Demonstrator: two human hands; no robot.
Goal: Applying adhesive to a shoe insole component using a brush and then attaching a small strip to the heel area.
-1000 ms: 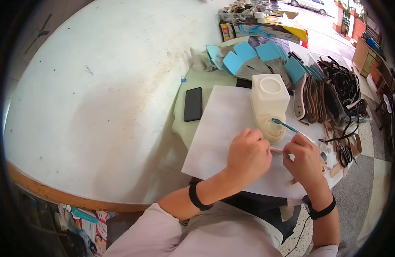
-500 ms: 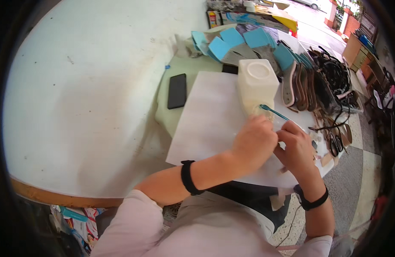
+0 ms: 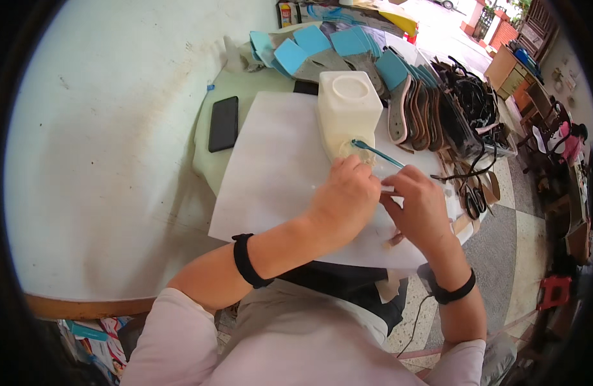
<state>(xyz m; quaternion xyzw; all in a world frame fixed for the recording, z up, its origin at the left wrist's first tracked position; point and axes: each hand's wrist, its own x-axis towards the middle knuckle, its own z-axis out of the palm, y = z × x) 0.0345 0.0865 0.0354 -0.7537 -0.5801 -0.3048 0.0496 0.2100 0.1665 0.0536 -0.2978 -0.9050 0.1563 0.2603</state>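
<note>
Close together over the white board (image 3: 258,161), my left hand (image 3: 349,196) and my right hand (image 3: 417,204) are both closed. A thin tan strip (image 3: 389,191) shows between their fingers; most of it is hidden. Just beyond stands a cream plastic jug (image 3: 348,106) with an opening low on its near side, partly behind my left hand. A blue-handled tool (image 3: 380,154), perhaps a brush, lies slanted from that opening toward my right hand. Its near end meets my right index finger, and I cannot tell whether it is gripped.
A black phone (image 3: 223,124) lies left of the board. Grey and blue pieces (image 3: 312,48) fan out behind the jug. Curved brown straps (image 3: 420,116), a bin of black straps (image 3: 480,103) and black scissors (image 3: 473,199) sit to the right. A wall (image 3: 116,141) bounds the left.
The whole view has shifted, so everything sits farther left in the picture. My hands stay together beside the jug, and the thin strip between them now shows more plainly.
</note>
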